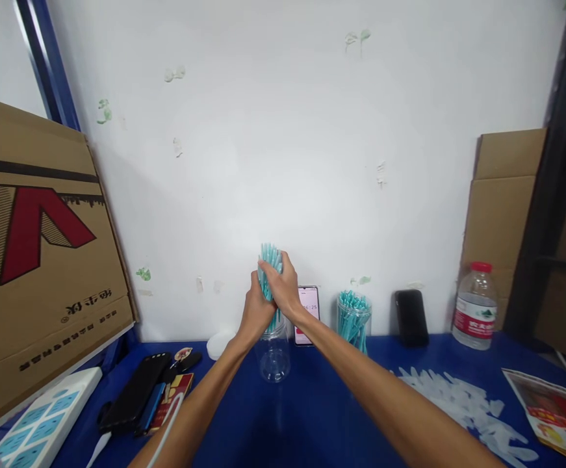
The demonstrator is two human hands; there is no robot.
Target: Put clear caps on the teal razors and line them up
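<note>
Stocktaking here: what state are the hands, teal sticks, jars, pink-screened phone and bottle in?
Left hand: closed around teal sticks
Right hand: closed around teal sticks
Teal sticks: bundled, roughly upright
Jar below hands: uncapped
Right jar: uncapped, holding more teal sticks
Phone: screen on
Bottle: capped, upright

The left hand [259, 307] and right hand [284, 285] hide part of the turquoise sticks [270, 252]; the left edge crops a cardboard box [49, 260].
</note>
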